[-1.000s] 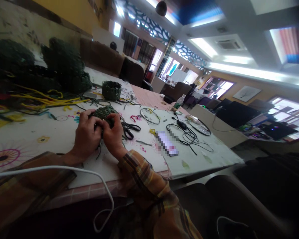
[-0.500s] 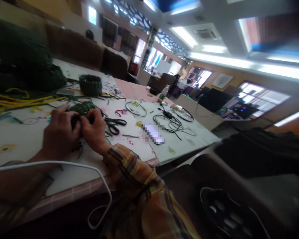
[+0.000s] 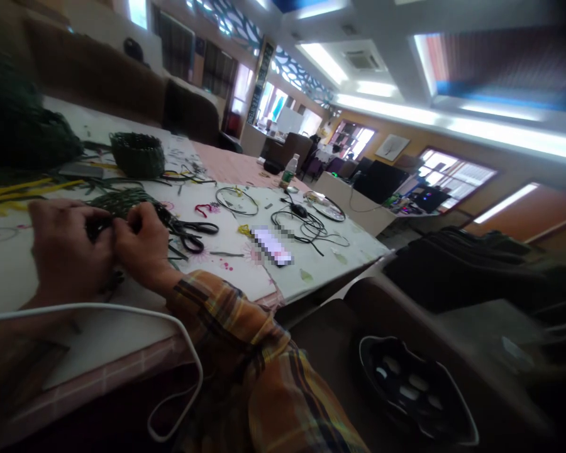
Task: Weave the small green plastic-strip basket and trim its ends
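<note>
Close together at the left of the table, both hands are closed on a dark green woven piece [image 3: 122,200]. My left hand [image 3: 70,248] has its fingers curled at the near edge of the weave. Thumb and fingers of my right hand [image 3: 144,242] pinch the same edge, touching the left hand. The exact strand between the fingertips is hidden. Black-handled scissors [image 3: 193,234] lie just right of my right hand. Behind the weave stands a round green woven basket [image 3: 138,155]. Yellow strips [image 3: 33,190] lie at the far left.
A large dark green bundle [image 3: 23,126] fills the back left. Rightward on the table [image 3: 306,277] are a phone [image 3: 271,246], coiled black cable [image 3: 306,226], a wire ring [image 3: 237,201] and a bottle [image 3: 290,171]. A white cable [image 3: 122,307] crosses before my forearms.
The camera view has turned slightly right, so hands and table things sit further left in the picture. Both hands keep their hold on the weave.
</note>
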A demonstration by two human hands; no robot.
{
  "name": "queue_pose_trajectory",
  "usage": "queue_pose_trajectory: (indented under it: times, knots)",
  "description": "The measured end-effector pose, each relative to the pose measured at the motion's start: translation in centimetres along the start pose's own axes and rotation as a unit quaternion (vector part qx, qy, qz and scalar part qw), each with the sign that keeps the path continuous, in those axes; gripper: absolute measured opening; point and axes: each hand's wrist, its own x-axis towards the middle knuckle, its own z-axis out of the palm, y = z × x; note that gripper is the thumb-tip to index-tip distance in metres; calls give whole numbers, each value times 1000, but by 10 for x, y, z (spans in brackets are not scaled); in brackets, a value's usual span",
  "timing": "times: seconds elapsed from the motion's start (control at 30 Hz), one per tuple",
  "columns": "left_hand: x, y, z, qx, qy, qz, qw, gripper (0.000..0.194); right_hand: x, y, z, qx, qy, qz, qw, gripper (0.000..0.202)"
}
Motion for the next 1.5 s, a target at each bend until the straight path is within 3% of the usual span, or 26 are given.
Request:
queue_pose_trajectory:
  times: [0.23,0.4,0.5,0.67,0.83,1.07,1.3,1.4,1.5]
  knots:
    - [-6,-1,4,72,25,-1,997,20,-2,-4,-10,-15,1,-25,1000,28]
    - [-12,7,0,95,18,-29,995,24,-3,-3,-14,72,-16,-37,997,25]
    - [-12,5,-2,87,18,-12,996,24,-2,-1,-14,104,-35,-36,993,22]
    - [-7,-5,-1,71,28,23,997,23,10,7,-19,140,-122,-76,980,14]
    - [-6,-9,-2,70,37,32,996,22,22,14,-28,180,-220,-93,954,20]
    - [-7,-8,-7,77,26,48,996,21,15,16,-20,190,-146,-78,968,22]
    - [-10,-6,-5,88,29,41,995,20,6,7,-17,132,-98,-77,983,23]
    - [-10,-7,-6,88,29,38,995,20,5,8,-17,136,-95,-89,982,21]
    - [-10,-9,-8,86,30,36,995,18,10,12,-19,175,-138,-83,971,24]
